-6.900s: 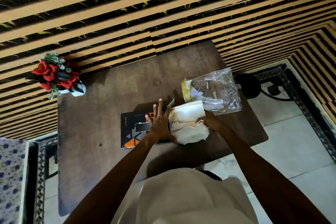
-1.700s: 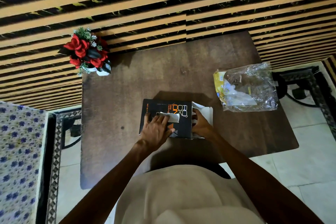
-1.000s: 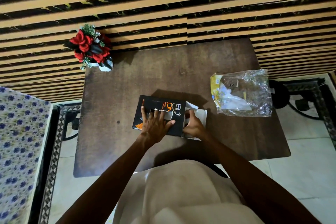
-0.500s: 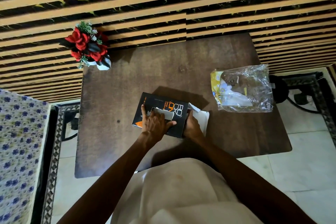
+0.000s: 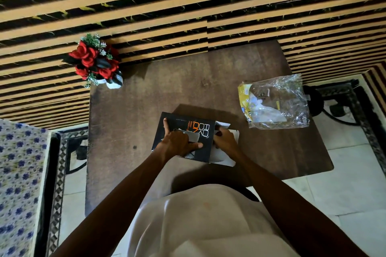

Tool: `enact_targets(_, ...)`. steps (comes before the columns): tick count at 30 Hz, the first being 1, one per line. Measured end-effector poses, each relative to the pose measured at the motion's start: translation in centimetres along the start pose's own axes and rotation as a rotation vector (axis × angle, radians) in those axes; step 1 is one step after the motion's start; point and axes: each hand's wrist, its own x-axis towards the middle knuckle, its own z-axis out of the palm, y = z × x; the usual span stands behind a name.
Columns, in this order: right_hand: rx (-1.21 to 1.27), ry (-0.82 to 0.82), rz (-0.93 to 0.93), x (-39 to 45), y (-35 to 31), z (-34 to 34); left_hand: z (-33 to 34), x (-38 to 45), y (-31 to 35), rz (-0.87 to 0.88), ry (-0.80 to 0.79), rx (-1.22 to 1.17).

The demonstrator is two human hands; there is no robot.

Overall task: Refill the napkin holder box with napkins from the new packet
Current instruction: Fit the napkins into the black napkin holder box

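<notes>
A black napkin holder box (image 5: 200, 131) with orange and white lettering lies on the brown table (image 5: 146, 110) near the front edge. My left hand (image 5: 179, 142) rests flat on the box's top, fingers spread over the slot where a bit of white napkin shows. My right hand (image 5: 224, 140) is at the box's open right end, among the white end flaps (image 5: 225, 159), fingers curled at the opening. The clear plastic napkin packet (image 5: 275, 102) with a yellow edge lies crumpled to the right, with hardly anything inside.
A small vase of red artificial flowers (image 5: 94, 62) stands at the table's back left corner against the striped wall. A black metal stand (image 5: 334, 102) is on the floor right of the table. A blue-flowered cloth (image 5: 18, 183) lies at the left.
The napkin stack that lay outside the box earlier has gone inside it. Over the last second my hands stay on the box; my right hand works at the end flaps.
</notes>
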Motion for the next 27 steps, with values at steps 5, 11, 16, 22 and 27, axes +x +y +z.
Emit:
enact_targets(5, 0.032, 0.042, -0.085, 0.5, -0.2, 0.4, 0.0, -0.3, -0.3, -0.014, -0.016, -0.058)
enact_targets(11, 0.042, 0.084, -0.015, 1.6, 0.5, 0.7, 0.7, -0.6, -0.8, 0.040, 0.067, -0.129)
enact_targets(16, 0.034, 0.027, -0.022, 1.6, -0.5, 0.5, 1.2, -1.9, -0.2, 0.021, 0.281, -0.191)
enact_targets(22, -0.007, 0.039, -0.148, 0.8, -0.5, -0.3, 1.0, -2.4, 0.6, 0.121, 0.478, -0.077)
enact_targets(27, 0.022, 0.003, -0.148, 1.4, -2.2, 0.3, 1.3, -0.4, -0.3, 0.104, 0.280, -0.131)
